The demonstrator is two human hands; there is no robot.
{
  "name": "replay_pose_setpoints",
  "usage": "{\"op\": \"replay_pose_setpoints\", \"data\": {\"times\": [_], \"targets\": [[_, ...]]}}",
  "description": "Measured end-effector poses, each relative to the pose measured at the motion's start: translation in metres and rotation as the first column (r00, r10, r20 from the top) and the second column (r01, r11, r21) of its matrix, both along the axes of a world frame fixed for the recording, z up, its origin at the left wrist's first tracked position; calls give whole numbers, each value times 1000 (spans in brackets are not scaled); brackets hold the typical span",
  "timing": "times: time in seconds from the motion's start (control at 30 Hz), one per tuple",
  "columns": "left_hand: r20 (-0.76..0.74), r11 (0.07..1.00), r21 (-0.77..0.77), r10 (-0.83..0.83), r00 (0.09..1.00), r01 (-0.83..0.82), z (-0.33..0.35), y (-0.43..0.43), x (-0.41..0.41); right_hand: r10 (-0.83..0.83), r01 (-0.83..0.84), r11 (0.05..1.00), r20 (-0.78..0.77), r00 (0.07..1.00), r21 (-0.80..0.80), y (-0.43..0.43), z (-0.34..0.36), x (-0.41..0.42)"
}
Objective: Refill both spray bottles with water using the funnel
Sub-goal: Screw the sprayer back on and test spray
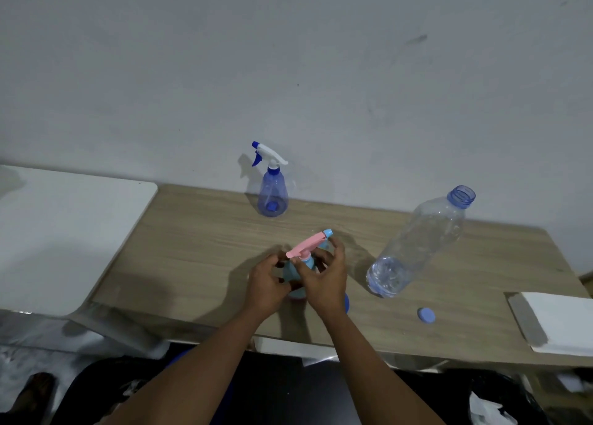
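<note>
At the middle of the wood-grain table (192, 248), the left hand (266, 283) curls round a pale blue plastic spray bottle with a pink trigger head (307, 248). The right hand (324, 280) fingers seemingly pinch its collar. A translucent blue cone-shaped spray bottle (272, 193) stands by the wall.

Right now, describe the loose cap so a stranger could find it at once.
Take the wooden table. On its right, just in front of the tall clear bottle, lies the cap. It is a small, flat, light-blue disc, alone on bare wood.
</note>
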State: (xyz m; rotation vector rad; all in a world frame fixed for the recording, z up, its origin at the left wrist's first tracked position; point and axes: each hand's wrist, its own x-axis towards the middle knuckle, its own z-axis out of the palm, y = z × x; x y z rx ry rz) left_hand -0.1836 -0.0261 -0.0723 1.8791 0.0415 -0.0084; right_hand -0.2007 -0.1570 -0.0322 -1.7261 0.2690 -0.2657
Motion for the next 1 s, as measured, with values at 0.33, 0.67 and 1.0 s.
{"op": "replay_pose_setpoints", "data": {"times": [0.33,0.67,1.0], "targets": [[-24,988,-5,-154,988,154,-2,12,-13,230,-228,970,21,973,-88,9,-8,21],[-435,596,709,-51,899,377,-31,72,-34,260,-277,954,-143,955,-113,1,32,31],[-512,589,666,-87,855,458,-30,76,-33,445,-593,779,-485,753,-204,-26,38,33]]}}
